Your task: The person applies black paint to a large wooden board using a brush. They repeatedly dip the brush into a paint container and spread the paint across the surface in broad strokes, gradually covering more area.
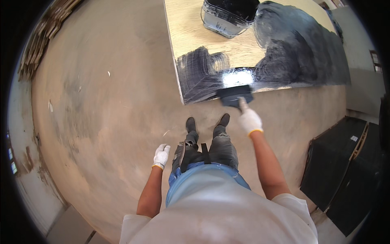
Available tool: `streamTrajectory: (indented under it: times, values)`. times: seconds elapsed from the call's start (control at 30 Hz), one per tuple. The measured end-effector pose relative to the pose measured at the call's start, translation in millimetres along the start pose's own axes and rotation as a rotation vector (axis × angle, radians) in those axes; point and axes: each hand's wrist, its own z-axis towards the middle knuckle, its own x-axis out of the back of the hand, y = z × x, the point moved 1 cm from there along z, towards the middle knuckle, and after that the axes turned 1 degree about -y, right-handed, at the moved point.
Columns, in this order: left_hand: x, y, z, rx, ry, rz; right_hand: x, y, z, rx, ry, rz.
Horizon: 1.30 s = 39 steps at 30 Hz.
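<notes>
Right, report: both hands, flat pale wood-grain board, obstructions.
White-gloved right hand gripping wide, dark spreader. White-gloved left hand hanging, seemingly empty. Board partly coated black. Grey, black-smeared open bucket standing on it, possibly in the way.

And here's the surface (185, 28), pale wood grain gleaming, with a dark coating (298, 57) sprawled right across its right side! More swirls fill the near left corner, a glossy white glare flashing near the front edge, bare wood between. At the far side sits a smeared bucket (221, 23), black inside, right on bare grain, the coating spread just to its right!
</notes>
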Motion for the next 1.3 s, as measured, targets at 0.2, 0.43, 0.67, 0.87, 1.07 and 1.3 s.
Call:
streamTrajectory:
  times: [0.2, 0.43, 0.67, 0.87, 1.07, 1.3]
  values:
    - [1, 3, 3, 0.021, -0.071, 0.097, -24, -37, -18, 0.005, -0.063, 0.036]
    - [3, 58, 0, -0.122, -0.055, 0.137, 20, 28, -11, -0.110, -0.034, 0.101]
    - [-14, 65, 4, -0.081, -0.106, 0.256, -1, -45, -37, 0.081, -0.222, 0.076]
    - [-21, 93, -2, -0.158, -0.084, 0.135, 19, 41, -15, -0.116, -0.068, 0.125]
    - [-19, 101, -3, -0.015, -0.123, 0.319, 18, 30, -22, -0.045, -0.147, 0.023]
    - [-17, 89, 13, -0.073, -0.093, 0.205, 33, 66, -28, -0.089, -0.046, 0.070]
